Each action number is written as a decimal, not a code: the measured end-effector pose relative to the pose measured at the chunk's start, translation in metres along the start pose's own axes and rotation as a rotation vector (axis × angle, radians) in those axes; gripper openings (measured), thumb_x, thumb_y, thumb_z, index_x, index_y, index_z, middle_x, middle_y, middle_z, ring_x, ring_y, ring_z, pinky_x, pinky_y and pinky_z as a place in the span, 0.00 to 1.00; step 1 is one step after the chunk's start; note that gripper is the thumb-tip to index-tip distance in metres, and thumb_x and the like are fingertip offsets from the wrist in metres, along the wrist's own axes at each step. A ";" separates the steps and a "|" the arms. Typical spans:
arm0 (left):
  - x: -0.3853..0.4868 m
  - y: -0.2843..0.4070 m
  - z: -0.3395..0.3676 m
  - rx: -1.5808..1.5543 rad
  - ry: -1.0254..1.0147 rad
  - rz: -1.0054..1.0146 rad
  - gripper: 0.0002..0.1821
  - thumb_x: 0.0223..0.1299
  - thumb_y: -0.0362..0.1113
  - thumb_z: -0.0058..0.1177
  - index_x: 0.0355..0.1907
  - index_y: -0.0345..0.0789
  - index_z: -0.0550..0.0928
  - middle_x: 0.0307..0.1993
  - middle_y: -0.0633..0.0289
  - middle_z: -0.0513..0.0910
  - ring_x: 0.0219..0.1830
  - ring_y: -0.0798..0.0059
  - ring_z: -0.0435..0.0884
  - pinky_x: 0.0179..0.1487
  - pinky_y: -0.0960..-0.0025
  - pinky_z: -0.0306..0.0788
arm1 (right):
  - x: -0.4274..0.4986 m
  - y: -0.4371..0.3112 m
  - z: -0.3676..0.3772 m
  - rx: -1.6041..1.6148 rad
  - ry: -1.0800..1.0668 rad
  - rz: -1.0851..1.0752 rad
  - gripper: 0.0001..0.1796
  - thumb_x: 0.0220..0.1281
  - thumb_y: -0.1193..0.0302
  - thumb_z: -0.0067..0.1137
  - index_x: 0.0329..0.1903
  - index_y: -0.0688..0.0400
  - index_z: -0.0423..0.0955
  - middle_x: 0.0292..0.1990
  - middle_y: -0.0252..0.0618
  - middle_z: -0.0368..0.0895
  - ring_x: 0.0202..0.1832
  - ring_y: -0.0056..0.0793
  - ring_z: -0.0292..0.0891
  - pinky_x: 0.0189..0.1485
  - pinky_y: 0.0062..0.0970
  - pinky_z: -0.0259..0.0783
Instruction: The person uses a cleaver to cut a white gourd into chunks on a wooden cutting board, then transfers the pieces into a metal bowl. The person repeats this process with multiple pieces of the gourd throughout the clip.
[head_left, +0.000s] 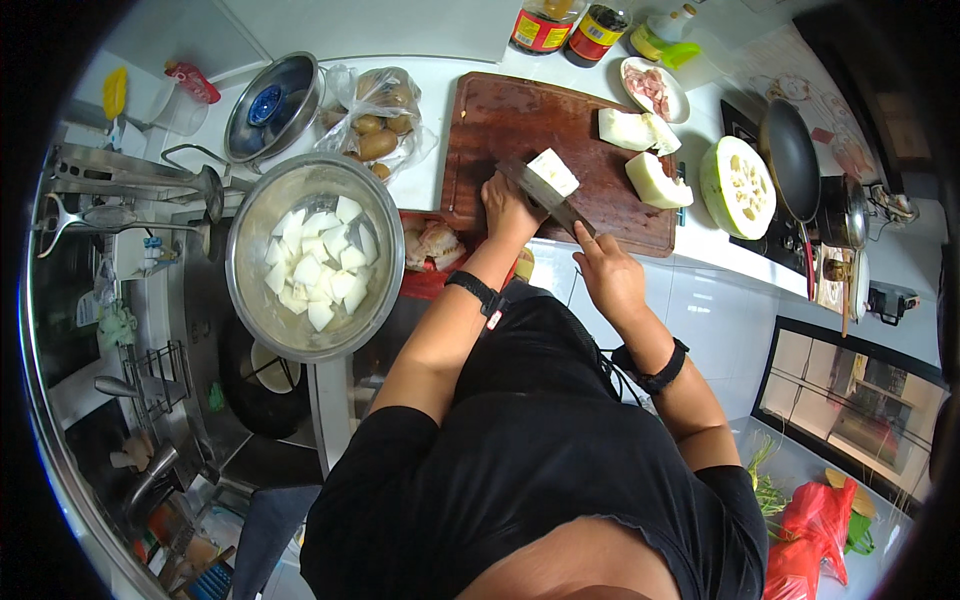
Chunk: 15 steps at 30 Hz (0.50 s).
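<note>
My right hand (611, 274) grips a kitchen cleaver (551, 199) near its handle, the forefinger stretched along it. The blade lies across the near part of a brown wooden cutting board (517, 112), beside a pale block of winter melon (553, 172). My left hand (511, 208) is at the blade's other end, at the board's near edge; its fingertips are partly hidden, and whether it holds a piece cannot be seen. Two larger melon pieces, one (637, 130) behind the other (658, 181), lie at the board's right. A steel bowl (388, 255) with pale melon chunks (322, 259) stands at left.
A cut winter melon half (739, 187) stands right of the board, by a frying pan (789, 157). A plate of sliced meat (655, 88) and sauce bottles (596, 34) are behind. Left of the board lie a bag of brown produce (379, 120) and a steel colander (304, 82).
</note>
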<state>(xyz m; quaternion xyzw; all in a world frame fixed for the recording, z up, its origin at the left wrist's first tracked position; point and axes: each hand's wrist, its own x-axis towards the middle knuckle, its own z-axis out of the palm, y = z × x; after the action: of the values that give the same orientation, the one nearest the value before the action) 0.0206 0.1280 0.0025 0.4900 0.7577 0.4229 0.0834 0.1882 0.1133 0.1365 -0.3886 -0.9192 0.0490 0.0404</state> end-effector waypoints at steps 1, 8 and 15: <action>0.001 0.000 0.000 0.011 -0.030 0.003 0.40 0.36 0.50 0.66 0.53 0.32 0.69 0.49 0.49 0.71 0.54 0.55 0.67 0.57 0.54 0.57 | 0.000 0.000 0.003 -0.004 0.021 -0.005 0.26 0.55 0.65 0.59 0.59 0.48 0.70 0.31 0.37 0.73 0.30 0.38 0.75 0.31 0.35 0.72; -0.005 0.001 0.006 0.081 0.014 -0.009 0.39 0.40 0.54 0.63 0.53 0.32 0.70 0.51 0.46 0.71 0.57 0.52 0.65 0.61 0.52 0.53 | 0.018 -0.003 0.024 -0.059 0.054 0.008 0.25 0.55 0.66 0.58 0.58 0.47 0.71 0.29 0.38 0.71 0.29 0.39 0.74 0.31 0.36 0.72; -0.007 0.004 0.003 0.157 0.075 0.011 0.41 0.36 0.49 0.67 0.53 0.31 0.65 0.53 0.51 0.68 0.56 0.56 0.65 0.61 0.55 0.54 | 0.063 -0.011 0.032 0.051 0.034 0.068 0.22 0.57 0.64 0.56 0.56 0.48 0.73 0.33 0.42 0.75 0.34 0.43 0.76 0.36 0.38 0.72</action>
<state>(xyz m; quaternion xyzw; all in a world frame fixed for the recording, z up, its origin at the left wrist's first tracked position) 0.0287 0.1246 0.0018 0.4831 0.7883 0.3807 0.0138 0.1333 0.1486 0.1082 -0.4194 -0.9030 0.0672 0.0644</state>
